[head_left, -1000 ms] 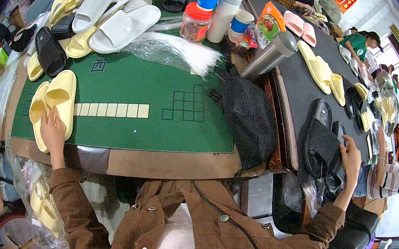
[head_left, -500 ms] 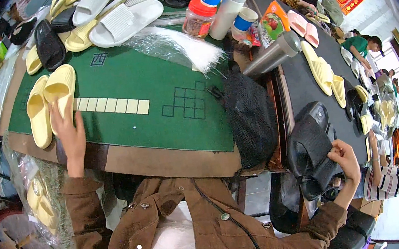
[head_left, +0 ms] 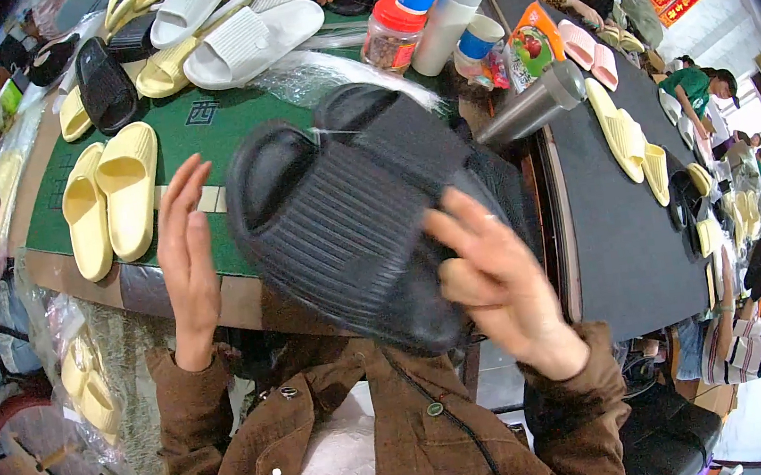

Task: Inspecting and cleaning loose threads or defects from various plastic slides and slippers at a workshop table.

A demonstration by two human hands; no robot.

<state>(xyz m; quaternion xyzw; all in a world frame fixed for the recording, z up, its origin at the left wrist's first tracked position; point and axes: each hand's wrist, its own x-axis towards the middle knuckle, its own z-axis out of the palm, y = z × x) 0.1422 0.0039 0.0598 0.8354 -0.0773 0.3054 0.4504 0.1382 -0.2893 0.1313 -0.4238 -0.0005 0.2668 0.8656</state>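
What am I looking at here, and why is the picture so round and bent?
It comes from a wide fisheye camera worn on a person's head, looking down, so straight edges curve. No machine: the brown sleeves at the bottom are the wearer's own arms. The right hand holds up a pair of black slippers close to the camera. The left hand is open beside them, maybe touching. Below is a green table with yellow slippers, white slippers, cups and a steel flask. Other people work at the far edges.

Left of the hands, two yellow slippers (head_left: pixel 110 202) lie on the green desk (head_left: pixel 225 128). Beyond them are white slippers (head_left: pixel 246 31), a red-lidded jar (head_left: pixel 391 37) and a steel flask (head_left: pixel 531 107).
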